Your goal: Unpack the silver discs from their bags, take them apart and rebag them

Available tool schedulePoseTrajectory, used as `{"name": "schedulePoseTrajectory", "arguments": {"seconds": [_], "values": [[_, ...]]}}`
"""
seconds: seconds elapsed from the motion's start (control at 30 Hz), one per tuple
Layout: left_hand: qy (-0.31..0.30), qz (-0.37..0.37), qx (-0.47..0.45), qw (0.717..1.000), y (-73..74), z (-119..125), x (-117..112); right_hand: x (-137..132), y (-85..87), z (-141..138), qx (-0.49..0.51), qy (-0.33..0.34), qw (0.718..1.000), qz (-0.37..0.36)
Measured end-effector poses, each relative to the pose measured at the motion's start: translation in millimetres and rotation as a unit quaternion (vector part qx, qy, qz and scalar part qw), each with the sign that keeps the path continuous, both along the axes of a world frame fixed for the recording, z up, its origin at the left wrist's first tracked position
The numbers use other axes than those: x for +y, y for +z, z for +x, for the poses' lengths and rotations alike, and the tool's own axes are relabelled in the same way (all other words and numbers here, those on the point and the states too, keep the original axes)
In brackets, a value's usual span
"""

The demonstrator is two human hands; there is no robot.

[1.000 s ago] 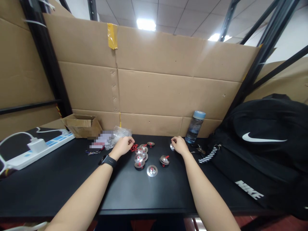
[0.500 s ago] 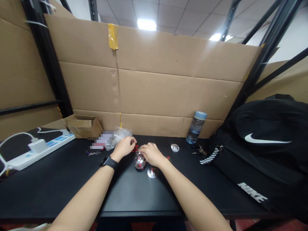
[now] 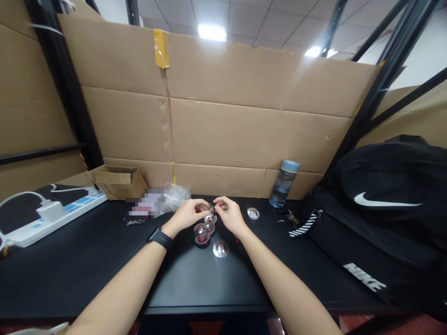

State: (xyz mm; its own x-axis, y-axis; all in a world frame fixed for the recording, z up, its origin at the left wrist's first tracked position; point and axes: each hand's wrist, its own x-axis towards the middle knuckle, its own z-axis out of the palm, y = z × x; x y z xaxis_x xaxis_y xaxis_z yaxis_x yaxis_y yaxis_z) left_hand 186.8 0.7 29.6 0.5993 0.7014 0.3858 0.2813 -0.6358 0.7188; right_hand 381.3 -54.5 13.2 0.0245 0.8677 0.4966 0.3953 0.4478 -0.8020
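My left hand (image 3: 191, 213), with a black watch at the wrist, pinches a small metal cymbal (image 3: 211, 208) from its left side. On the other side my right hand (image 3: 229, 215) grips the same cymbal with thumb and fingertips. It appears tipped on edge, and the fingers partly cover it. Just below the hands lie more shiny domed cymbals (image 3: 201, 230), overlapping in a small pile with red bits on them. A single cymbal (image 3: 220, 248) rests flat nearer the front. Another cymbal (image 3: 253, 213) lies to the right of my right hand.
A clear plastic bag (image 3: 174, 197) and a cardboard box (image 3: 118, 182) are at the back left, near a white power strip (image 3: 66, 216). To the right stand a water bottle (image 3: 284, 185), keys (image 3: 292, 217) and a black backpack (image 3: 384, 223). Cardboard walls off the back.
My right hand has moved up and right off the cymbal pile, uncovering more of it. Both hands now meet at one raised cymbal between their fingertips.
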Motion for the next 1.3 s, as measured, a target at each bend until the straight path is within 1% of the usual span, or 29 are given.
{"name": "schedulePoseTrajectory", "arguments": {"seconds": [0.13, 0.27, 0.37, 0.53, 0.6, 0.7, 0.8, 0.9, 0.93, 1.0, 1.1, 1.17, 1.23, 1.3], "values": [[0.011, -0.018, -0.079, 0.997, -0.5, 12, -10, -5, 1.8, -1, 0.094, 0.051, 0.994, -0.033], [-0.007, -0.052, -0.114, 0.992, -2.7, 16, -12, -8, 6.7, -1, 0.152, 0.059, 0.986, -0.045], [-0.011, -0.058, -0.121, 0.991, -2.3, 18, -15, -10, 10.7, -2, 0.159, 0.061, 0.984, -0.041], [-0.003, -0.064, -0.143, 0.988, -0.3, 20, -18, -18, 17.3, -3, 0.161, 0.116, 0.978, -0.064], [-0.003, -0.07, -0.139, 0.988, 0.3, 19, -17, -19, 17.7, -2, 0.151, 0.126, 0.978, -0.071], [0.011, -0.061, -0.117, 0.991, 1.0, 14, -13, -14, 14.2, 2, 0.152, 0.115, 0.98, -0.065], [0.038, -0.046, -0.101, 0.993, 1.2, 8, -6, -4, 8.9, 9, 0.165, 0.097, 0.979, -0.07], [0.072, -0.06, -0.093, 0.991, 0.4, 3, 1, 2, 7.8, 18, 0.16, 0.062, 0.982, -0.084], [0.075, -0.071, -0.095, 0.99, 0.1, 2, 2, 1, 8.8, 21, 0.157, 0.053, 0.982, -0.085], [0.053, -0.094, -0.11, 0.988, 0.1, 3, 1, -3, 12.2, 23, 0.148, 0.068, 0.982, -0.092], [-0.011, -0.112, -0.144, 0.983, 1.3, 8, -6, -13, 17.0, 20, 0.131, 0.151, 0.973, -0.115], [-0.039, -0.114, -0.151, 0.981, 2.6, 13, -13, -17, 18.2, 16, 0.123, 0.194, 0.965, -0.125], [-0.049, -0.108, -0.144, 0.982, 3.7, 17, -19, -18, 17.6, 13, 0.125, 0.203, 0.964, -0.121], [-0.038, -0.096, -0.134, 0.986, 4.2, 19, -20, -15, 16.3, 12, 0.133, 0.19, 0.967, -0.106]]}}
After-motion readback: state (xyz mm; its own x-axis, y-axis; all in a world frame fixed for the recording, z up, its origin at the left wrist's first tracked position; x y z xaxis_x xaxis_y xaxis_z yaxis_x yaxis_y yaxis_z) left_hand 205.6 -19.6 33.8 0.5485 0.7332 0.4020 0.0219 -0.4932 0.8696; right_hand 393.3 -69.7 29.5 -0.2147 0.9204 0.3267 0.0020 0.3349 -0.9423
